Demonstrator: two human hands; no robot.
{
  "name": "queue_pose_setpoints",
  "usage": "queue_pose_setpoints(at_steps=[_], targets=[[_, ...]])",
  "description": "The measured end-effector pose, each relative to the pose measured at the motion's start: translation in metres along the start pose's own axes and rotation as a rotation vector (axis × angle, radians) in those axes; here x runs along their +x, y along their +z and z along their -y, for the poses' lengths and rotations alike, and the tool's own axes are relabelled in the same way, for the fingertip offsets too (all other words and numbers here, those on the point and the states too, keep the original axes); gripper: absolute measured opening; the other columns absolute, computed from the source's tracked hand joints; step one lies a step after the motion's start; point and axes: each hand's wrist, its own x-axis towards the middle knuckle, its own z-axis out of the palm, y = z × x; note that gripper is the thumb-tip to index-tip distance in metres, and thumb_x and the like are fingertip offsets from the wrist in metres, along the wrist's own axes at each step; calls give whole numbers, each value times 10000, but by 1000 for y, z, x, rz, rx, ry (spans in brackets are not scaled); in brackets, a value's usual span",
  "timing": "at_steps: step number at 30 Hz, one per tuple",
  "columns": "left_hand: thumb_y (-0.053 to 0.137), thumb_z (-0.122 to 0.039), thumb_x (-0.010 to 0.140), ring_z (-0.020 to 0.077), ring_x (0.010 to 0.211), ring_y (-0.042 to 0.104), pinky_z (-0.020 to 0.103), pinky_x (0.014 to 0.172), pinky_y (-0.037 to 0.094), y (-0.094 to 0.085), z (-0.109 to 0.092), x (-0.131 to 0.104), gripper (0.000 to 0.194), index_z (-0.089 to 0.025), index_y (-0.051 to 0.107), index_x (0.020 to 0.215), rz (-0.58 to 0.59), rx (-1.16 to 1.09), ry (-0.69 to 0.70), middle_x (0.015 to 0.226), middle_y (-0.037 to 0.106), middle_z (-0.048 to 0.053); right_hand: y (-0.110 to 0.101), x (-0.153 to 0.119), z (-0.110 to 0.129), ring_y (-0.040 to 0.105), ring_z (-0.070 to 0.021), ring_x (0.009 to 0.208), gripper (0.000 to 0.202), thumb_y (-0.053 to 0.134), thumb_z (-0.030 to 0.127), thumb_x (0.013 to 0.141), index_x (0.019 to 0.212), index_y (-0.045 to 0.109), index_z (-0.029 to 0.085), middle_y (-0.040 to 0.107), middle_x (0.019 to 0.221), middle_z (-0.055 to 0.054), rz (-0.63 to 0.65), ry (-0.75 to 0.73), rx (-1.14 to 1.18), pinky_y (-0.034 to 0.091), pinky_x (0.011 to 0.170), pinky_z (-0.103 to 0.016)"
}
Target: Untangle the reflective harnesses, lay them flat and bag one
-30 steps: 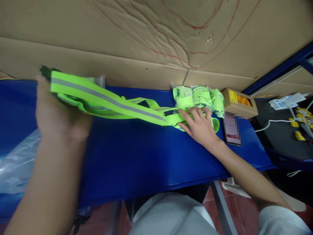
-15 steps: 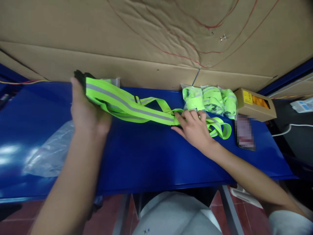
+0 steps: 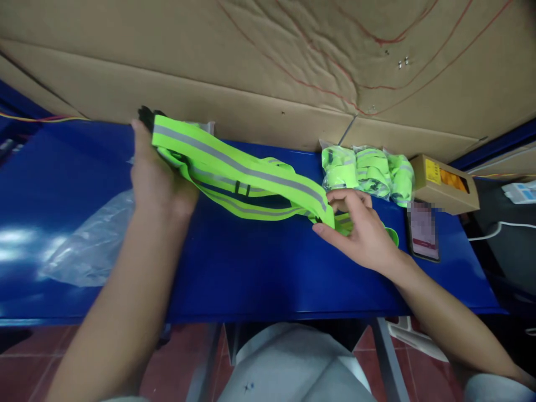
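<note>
1. Reflective strap (image 3: 240,161) spans centre frame: our right hand (image 3: 362,231) pinches it; our left hand (image 3: 153,181) supports it, finger closure hidden from us.
2. Yellow label (image 3: 432,171), right: we can't read its print.
3. Blue table (image 3: 251,273) beneath, cardboard wall (image 3: 167,50) above, red floor (image 3: 180,357) at bottom.

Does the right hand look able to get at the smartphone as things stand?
Probably yes: the smartphone lies close by, with only a loop of the reflective strap between, though the right hand would likely need to release that strap first.
</note>
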Motion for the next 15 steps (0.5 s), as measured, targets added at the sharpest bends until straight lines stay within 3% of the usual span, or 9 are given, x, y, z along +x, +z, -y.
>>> queue_pose_setpoints(at_steps=[3,8,11,15], targets=[[488,-723,1033,233,1070,717,491,1154,554,-1,0,4,535,-224,619,894,5,-99,-67,936,738,20,-9,0,-8,627,-222,910,525,777,535,919,1320,586,255,621,972,-23,65,85,255,506,875,-381],[453,-690,1058,222,1122,698,438,1177,535,-8,-4,4,527,-221,643,910,-8,-100,-48,991,734,14,-35,0,-25,654,-191,872,770,858,456,853,1510,486,306,640,1033,-14,324,111,710,564,766,-333],[355,-647,1100,193,1021,706,383,1163,543,-4,-6,2,594,-204,655,842,-64,-55,-1,927,733,16,-51,-1,-32,609,-172,768,773,888,464,801,1465,508,351,613,960,14,267,146,810,542,646,-301],[275,-597,1128,189,989,722,408,1188,542,1,-8,-1,626,-188,648,835,-99,-80,18,878,711,10,-63,1,-39,606,-156,719,807,942,453,725,1417,540,347,621,947,21,257,170,938,506,581,-271]])
